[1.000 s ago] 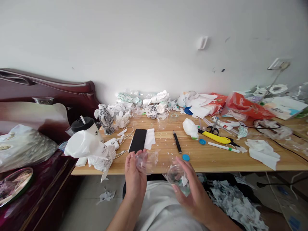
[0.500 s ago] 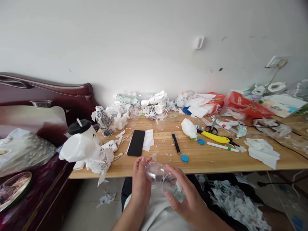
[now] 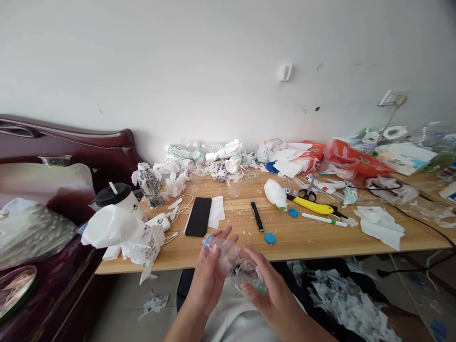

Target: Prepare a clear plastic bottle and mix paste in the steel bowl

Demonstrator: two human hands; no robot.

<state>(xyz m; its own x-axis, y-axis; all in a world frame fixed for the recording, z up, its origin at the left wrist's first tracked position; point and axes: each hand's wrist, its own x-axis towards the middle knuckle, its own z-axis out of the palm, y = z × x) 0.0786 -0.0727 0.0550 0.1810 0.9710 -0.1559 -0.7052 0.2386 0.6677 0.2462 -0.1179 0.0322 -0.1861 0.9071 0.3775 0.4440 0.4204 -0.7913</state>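
Note:
A clear plastic bottle (image 3: 231, 256) lies tilted between my hands, just over the table's front edge. Its neck, with a light blue ring, points up and left. My left hand (image 3: 210, 268) grips it near the neck, the thumb on top and the fingers behind. Around the wider base end curves my right hand (image 3: 265, 282), thumb in front and fingers over the top. Beyond the bottle on the table are a blue bottle cap (image 3: 270, 238), a black pen-like craft knife (image 3: 257, 215) and a black phone (image 3: 198, 216).
A yellow utility knife (image 3: 313, 204), scissors (image 3: 308, 194) and a white pen (image 3: 324, 219) lie to the right. Crumpled paper and plastic bottles (image 3: 185, 152) line the wall. A lidded cup (image 3: 119, 199) stands at left. Paper scraps (image 3: 342, 294) heap below the table.
The bottle has turned so its neck now shows at upper left. My left hand has opened slightly around it, and the whole view has shifted a little.

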